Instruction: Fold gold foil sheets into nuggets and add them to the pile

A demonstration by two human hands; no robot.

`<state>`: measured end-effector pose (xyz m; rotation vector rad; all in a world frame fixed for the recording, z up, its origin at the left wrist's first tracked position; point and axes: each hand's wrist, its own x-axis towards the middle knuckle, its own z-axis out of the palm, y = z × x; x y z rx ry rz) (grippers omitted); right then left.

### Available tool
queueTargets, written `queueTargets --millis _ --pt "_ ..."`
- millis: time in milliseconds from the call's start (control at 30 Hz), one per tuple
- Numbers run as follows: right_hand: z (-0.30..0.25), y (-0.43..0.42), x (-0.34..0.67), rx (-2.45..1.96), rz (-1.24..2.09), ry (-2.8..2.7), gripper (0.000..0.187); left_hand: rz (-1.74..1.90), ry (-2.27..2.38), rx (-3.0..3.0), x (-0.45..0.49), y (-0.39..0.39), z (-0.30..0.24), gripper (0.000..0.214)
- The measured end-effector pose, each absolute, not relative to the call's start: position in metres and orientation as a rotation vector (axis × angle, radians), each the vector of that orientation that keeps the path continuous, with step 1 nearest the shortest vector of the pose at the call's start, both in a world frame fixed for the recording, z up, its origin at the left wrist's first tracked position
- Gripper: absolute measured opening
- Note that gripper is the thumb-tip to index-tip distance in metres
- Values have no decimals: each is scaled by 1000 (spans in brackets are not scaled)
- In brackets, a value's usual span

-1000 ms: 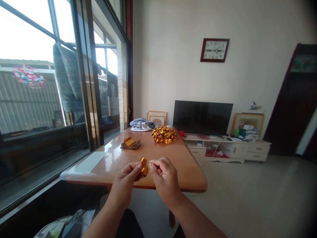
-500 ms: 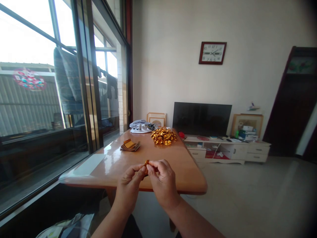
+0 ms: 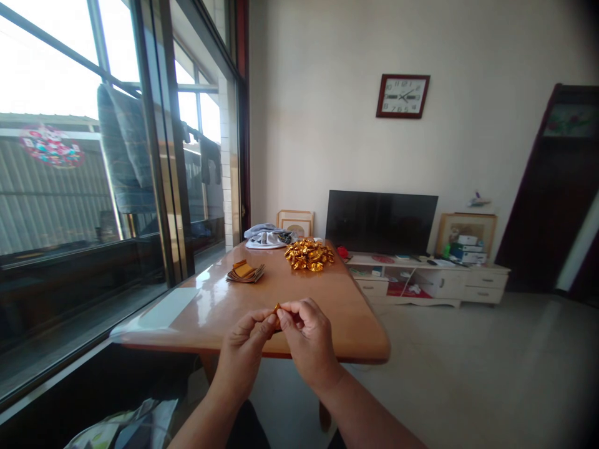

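Note:
Between my two hands, above the near edge of the wooden table [image 3: 346,330], is a small piece of folded gold foil paper [image 3: 276,308]. My left hand [image 3: 246,343] pinches it from the left with thumb and forefinger. From the other side my right hand [image 3: 309,340] grips it the same way, so most of the piece is hidden by fingertips. Farther up the table lies a stack of gold paper sheets [image 3: 244,271]. Right of that stack sits a heap of shiny folded gold foil pieces [image 3: 309,254].
Grey and white cloth [image 3: 266,237] lies at the table's far end. A white sheet [image 3: 171,308] rests at the left, beside the window [image 3: 163,156]. Beyond the table stand a television [image 3: 381,223] and a low white cabinet [image 3: 484,284]. Bags [image 3: 126,427] are at lower left.
Both hands keep their pinch on the gold foil paper, with only a slight shift of the fingers. The camera view has tilted a little.

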<state>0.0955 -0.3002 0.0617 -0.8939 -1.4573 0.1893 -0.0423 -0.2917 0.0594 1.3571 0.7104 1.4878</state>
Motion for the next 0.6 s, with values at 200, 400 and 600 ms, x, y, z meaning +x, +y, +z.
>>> queueTargets --millis 200,400,600 --pt "64 -301 100 -903 248 -1476 6 1453 744 1415 -44 -291 57 20" --pt "66 -298 105 -856 350 -1509 4 1426 741 1521 -48 -287 54 19" --pt "67 -299 108 -819 382 -1537 5 1405 757 1578 -48 -286 51 21"
